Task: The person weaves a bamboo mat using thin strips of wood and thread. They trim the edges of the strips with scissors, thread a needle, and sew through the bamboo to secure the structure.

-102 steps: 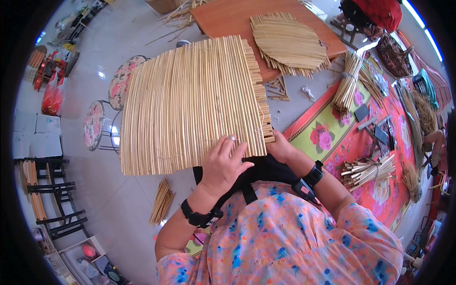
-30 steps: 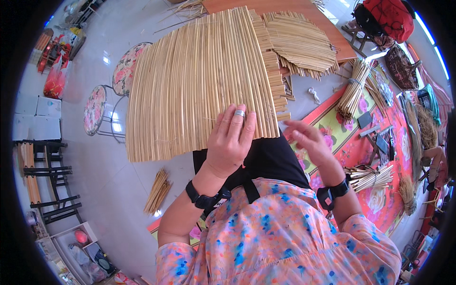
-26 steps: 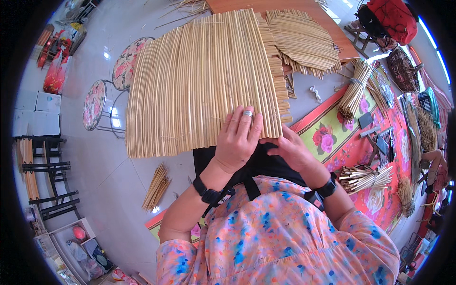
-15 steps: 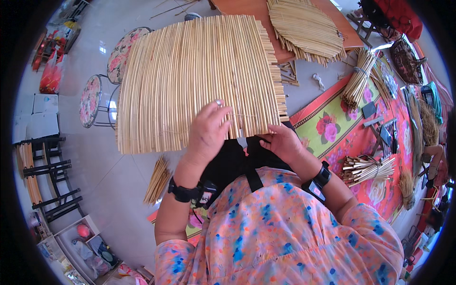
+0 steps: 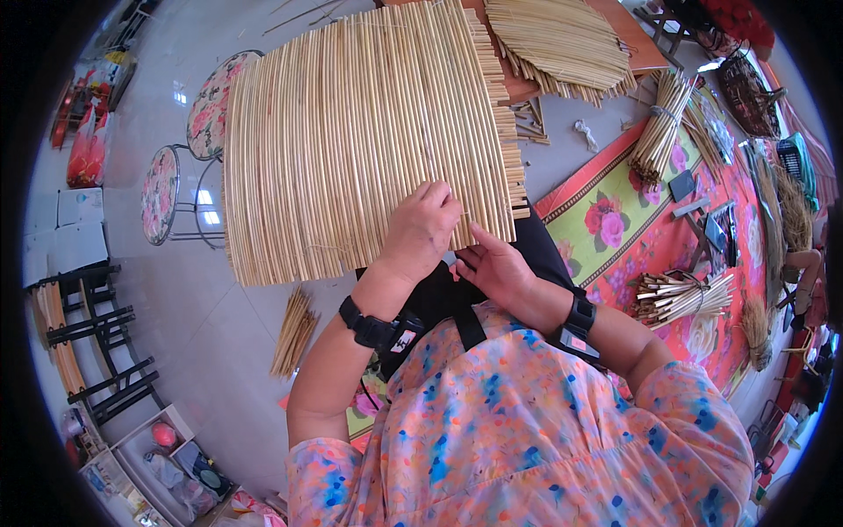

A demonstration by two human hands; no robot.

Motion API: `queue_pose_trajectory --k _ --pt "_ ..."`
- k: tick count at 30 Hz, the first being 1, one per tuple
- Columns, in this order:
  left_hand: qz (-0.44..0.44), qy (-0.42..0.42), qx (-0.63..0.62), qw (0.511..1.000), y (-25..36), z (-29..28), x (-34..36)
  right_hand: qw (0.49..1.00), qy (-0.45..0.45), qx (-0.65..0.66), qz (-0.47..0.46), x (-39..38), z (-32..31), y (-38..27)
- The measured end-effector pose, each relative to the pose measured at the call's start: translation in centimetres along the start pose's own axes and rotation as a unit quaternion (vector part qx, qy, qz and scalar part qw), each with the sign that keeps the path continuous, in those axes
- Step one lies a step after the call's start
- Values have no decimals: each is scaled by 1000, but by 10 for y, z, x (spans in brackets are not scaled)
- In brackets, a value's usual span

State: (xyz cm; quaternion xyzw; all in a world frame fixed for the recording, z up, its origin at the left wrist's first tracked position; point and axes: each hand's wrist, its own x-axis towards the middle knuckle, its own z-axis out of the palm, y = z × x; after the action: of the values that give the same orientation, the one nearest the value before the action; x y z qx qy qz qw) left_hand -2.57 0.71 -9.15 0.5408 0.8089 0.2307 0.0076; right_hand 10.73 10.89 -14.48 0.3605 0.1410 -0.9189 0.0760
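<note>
Straw-coloured stalk mat filled head view's middle, lower edge over dark trousers. Left hand bunched narrow on mat's face; could not tell whether fingers pinched anything. Right hand had thumb at lower edge, fingers curled below; grip unclear. Judged risk: uneven pull could have skewed or loosened outer stalks.

Dry, smooth plant stalks, faintly shiny and ridged, in the large panel and the oval panel. Smooth and wood-toned on the table; polished and glossy on the floor. Rough woven wicker in the basket; thin, shiny plastic in the red bag. Soft, matt printed cloth in the blouse; matt black finish on the wristband.
</note>
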Motion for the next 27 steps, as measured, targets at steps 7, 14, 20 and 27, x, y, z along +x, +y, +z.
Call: queue_pose_trajectory --k 7,14,20,27 --pt "6 -29 37 999 -3 0 7 994 91 -52 -28 13 8 9" --pt "-110 -239 -308 915 -39 -60 10 992 96 -73 -39 19 1 13" --pt "-197 -166 -241 936 -49 -77 -4 991 101 -70 -49 16 4 13" --pt "-1 -9 -49 999 3 -39 17 990 89 -87 -60 17 1 13"
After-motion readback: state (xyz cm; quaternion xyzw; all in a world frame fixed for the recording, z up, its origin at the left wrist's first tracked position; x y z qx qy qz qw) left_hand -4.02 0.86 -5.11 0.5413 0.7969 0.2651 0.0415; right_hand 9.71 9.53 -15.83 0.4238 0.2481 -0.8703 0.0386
